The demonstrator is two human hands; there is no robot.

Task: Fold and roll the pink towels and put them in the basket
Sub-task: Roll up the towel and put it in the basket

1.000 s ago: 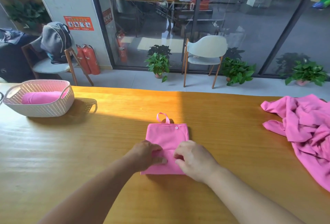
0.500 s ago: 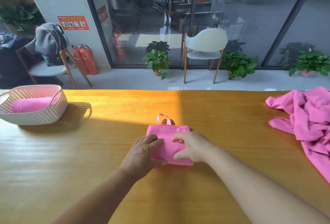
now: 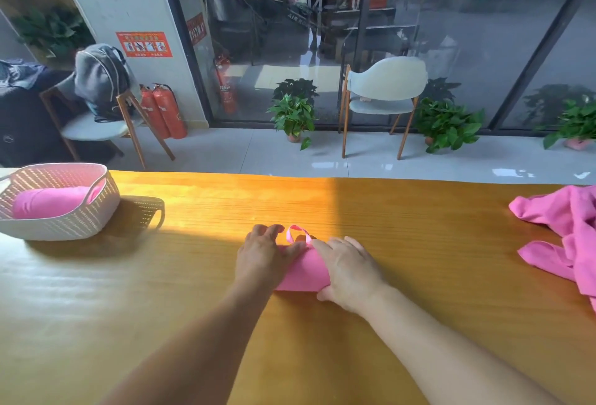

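Both hands on a rolled towel (image 3: 303,272) lying mid-table (image 3: 193,275), a bit nearer the front edge. Left hand (image 3: 263,256) lies flat over the roll's left end, fingers straight and spread, tips reaching past it onto the wood; not gripping, just pressing. Right hand (image 3: 350,270) covers the right end, fingers extended over the top, thumb tucked under the near edge; looks like a loose wrap round the roll, though how far the thumb curls is hard to tell from this angle. Pink loop (image 3: 298,233) sticks up from the far side of the roll, between the two hands.

Basket (image 3: 64,224) sits at the far left of the table, well apart from the hands, with one rolled pink towel (image 3: 51,203) lying inside. Loose towels (image 3: 567,237) heaped at the right edge, unfolded, partly cut off by the frame.

Beyond the table: chair (image 3: 383,95), potted plants (image 3: 293,114), extinguishers (image 3: 163,111) by the glass wall.
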